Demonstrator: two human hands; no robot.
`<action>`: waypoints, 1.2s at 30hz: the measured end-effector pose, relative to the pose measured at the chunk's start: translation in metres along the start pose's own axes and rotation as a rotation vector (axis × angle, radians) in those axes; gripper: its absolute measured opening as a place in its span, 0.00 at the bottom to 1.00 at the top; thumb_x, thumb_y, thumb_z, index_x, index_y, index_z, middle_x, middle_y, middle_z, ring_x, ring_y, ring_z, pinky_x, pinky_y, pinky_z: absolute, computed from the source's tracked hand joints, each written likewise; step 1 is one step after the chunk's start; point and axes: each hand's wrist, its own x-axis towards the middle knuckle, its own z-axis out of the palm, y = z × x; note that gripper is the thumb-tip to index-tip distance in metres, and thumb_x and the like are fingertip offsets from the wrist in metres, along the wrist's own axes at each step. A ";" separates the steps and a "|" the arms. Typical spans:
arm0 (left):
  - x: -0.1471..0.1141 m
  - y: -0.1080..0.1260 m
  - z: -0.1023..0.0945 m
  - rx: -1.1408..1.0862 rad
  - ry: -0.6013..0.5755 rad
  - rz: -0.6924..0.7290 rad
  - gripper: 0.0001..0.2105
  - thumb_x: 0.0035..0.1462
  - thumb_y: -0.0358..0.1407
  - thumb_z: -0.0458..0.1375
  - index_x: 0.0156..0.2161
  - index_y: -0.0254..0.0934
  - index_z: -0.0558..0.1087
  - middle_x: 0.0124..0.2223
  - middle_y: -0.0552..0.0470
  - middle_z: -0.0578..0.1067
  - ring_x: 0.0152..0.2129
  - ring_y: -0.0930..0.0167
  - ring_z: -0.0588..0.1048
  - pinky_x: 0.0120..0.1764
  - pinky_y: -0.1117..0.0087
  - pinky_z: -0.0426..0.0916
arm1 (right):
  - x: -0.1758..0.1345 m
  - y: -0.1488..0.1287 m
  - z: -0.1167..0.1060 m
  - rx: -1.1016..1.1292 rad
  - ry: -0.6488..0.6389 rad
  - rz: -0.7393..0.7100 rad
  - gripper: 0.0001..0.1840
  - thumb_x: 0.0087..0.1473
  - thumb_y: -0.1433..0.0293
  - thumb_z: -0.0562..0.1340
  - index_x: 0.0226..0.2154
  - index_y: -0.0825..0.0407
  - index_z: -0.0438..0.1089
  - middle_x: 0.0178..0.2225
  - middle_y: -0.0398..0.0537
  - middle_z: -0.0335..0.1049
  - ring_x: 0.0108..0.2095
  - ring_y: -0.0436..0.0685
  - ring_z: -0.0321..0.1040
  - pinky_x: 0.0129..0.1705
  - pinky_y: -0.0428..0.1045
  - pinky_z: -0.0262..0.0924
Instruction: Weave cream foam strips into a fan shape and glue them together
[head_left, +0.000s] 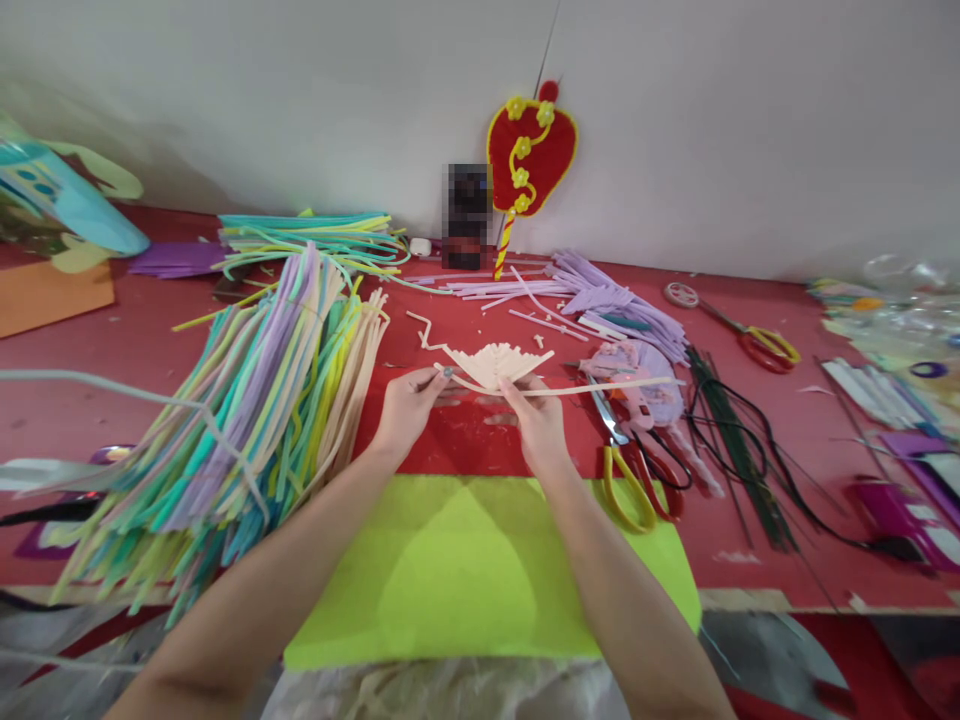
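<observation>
My left hand [407,405] is closed in a pinch on the left end of a long cream pipe cleaner [615,386]. My right hand [538,412] pinches the same pipe cleaner farther along, where it meets the lower point of a cream fan-shaped piece [496,362] built from many short pipe cleaners. The strip runs below the fan, and its free end sticks out to the right past my right hand. Beyond my left hand lies a bent cream pipe cleaner [427,332]. Which fingers press on the fan itself is partly hidden.
Left stands a large bundle of coloured pipe cleaners [247,390]. Purple pipe cleaners [600,290] lie at the back. Yellow-handled scissors [628,490] and a pink glue gun [637,400] sit right of my right hand. A red fan-shaped decoration [531,165] leans against the wall.
</observation>
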 end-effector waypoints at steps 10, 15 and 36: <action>0.001 0.000 -0.002 -0.016 0.009 -0.033 0.17 0.47 0.46 0.64 0.37 0.35 0.77 0.34 0.49 0.79 0.30 0.65 0.78 0.35 0.64 0.74 | -0.001 -0.002 0.001 -0.068 -0.051 0.005 0.18 0.44 0.55 0.67 0.33 0.50 0.70 0.34 0.47 0.76 0.31 0.60 0.75 0.26 0.51 0.72; 0.000 0.003 -0.001 -0.029 0.023 -0.046 0.17 0.46 0.46 0.65 0.37 0.35 0.77 0.35 0.48 0.80 0.31 0.64 0.79 0.33 0.65 0.74 | -0.001 -0.003 0.001 -0.056 -0.071 -0.004 0.17 0.44 0.57 0.68 0.33 0.50 0.71 0.31 0.46 0.76 0.30 0.58 0.75 0.28 0.51 0.72; 0.001 0.001 -0.003 -0.032 -0.016 -0.034 0.16 0.43 0.44 0.67 0.33 0.34 0.76 0.34 0.49 0.79 0.32 0.67 0.78 0.38 0.65 0.74 | 0.002 -0.003 -0.002 -0.044 -0.084 0.020 0.19 0.42 0.57 0.69 0.33 0.52 0.72 0.31 0.45 0.76 0.28 0.53 0.74 0.35 0.51 0.73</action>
